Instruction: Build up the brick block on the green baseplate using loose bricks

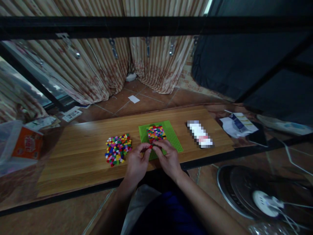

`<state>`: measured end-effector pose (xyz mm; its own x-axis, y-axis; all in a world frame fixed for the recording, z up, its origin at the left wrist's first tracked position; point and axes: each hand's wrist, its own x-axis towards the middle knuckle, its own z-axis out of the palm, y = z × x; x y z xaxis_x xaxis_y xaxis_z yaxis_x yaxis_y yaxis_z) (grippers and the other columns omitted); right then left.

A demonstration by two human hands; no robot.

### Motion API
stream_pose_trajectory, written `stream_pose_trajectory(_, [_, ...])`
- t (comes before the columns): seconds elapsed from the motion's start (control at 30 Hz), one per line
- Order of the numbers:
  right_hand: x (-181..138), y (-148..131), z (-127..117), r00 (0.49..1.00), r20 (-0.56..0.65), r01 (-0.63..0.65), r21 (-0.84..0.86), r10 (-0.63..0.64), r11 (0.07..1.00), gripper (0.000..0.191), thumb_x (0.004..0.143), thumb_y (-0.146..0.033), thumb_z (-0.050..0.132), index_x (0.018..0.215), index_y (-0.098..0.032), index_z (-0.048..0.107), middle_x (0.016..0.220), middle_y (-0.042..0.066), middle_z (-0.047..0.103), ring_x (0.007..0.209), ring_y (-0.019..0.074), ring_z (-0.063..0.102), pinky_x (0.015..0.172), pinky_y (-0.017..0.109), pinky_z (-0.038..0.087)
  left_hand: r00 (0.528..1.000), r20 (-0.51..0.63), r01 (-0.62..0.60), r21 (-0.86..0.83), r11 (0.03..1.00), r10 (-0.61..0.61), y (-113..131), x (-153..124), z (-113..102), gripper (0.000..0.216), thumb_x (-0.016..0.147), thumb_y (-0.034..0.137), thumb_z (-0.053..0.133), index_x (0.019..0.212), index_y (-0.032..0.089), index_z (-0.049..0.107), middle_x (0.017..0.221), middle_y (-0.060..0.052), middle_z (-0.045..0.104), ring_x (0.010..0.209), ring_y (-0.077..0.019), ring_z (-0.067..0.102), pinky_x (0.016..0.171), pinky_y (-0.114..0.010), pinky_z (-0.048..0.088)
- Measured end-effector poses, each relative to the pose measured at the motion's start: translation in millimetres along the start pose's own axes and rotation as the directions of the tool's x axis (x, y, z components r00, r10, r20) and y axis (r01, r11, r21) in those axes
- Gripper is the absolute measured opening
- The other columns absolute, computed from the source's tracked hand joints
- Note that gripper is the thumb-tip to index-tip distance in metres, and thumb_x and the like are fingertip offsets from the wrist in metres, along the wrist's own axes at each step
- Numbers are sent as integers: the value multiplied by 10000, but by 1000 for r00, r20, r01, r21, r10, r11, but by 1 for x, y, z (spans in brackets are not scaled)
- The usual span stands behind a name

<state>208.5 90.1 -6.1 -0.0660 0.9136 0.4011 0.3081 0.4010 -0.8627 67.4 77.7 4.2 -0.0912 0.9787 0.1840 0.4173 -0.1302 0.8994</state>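
Note:
Over the near edge of a green studded baseplate (173, 134), both my hands meet. A small red toy brick (151, 147) shows between the fingertips of my left hand (137, 160), which is closed in a pinch. My right hand (168, 157) is closed too, its thumb and fingers close to the same brick; whether it also grips the brick or another piece is hidden. Just beyond the fingertips, a block of many-coloured bricks (156, 132) stands on the baseplate, its near side partly covered by my hands. Left of them lies a loose pile of small coloured bricks (117, 148).
The wooden tabletop (80, 153) carries a pixelated phone-like object (200, 134) at right. A black bar (156, 26) with hanging clips crosses in front of striped curtains (97, 68). A plastic bin with an orange box (27, 142) stands left; papers (238, 125) and a round dark base (244, 189) lie right.

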Motion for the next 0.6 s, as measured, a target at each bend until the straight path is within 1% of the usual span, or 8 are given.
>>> stream_pose_trajectory(0.1, [-2,3,1,1000,16,-11,44,10,999,151,914,-301,590,985,-280,721,978,39,688,950,181,643,875,360,522,1000,6,17,-32,999,-16,1,-4,1,123,844,257,576,873,207,685,823,-5,720,768,-145,665,754,-263,532])
stream_pose_trajectory(0.23, [-10,6,1,999,28,-45,109,42,993,132,898,-309,613,961,-285,726,938,28,675,906,172,649,817,336,536,996,29,83,-62,995,-81,2,-8,3,127,830,261,593,840,197,702,802,-12,734,753,-150,672,731,-261,535])
stream_pose_trajectory(0.33, [-14,9,0,998,30,-61,126,58,990,117,884,-312,632,937,-294,735,921,21,670,881,169,652,783,324,542,990,52,137,-92,986,-132,2,-11,4,131,813,259,607,814,191,719,778,-16,740,729,-152,673,700,-258,531])
stream_pose_trajectory(0.53, [-19,14,-3,999,48,3,27,-4,1000,136,897,-301,616,949,-298,741,928,28,669,872,171,649,762,321,540,962,46,273,-208,939,-270,-5,-15,11,120,763,266,643,759,180,728,715,-13,734,650,-145,662,644,-255,536])
stream_pose_trajectory(0.6, [-18,16,-2,998,60,25,-5,-25,1000,139,899,-302,614,956,-294,741,930,31,669,875,173,644,762,321,536,957,44,290,-230,929,-288,-8,-15,12,114,750,269,657,754,177,724,708,-11,730,642,-144,660,636,-254,537])
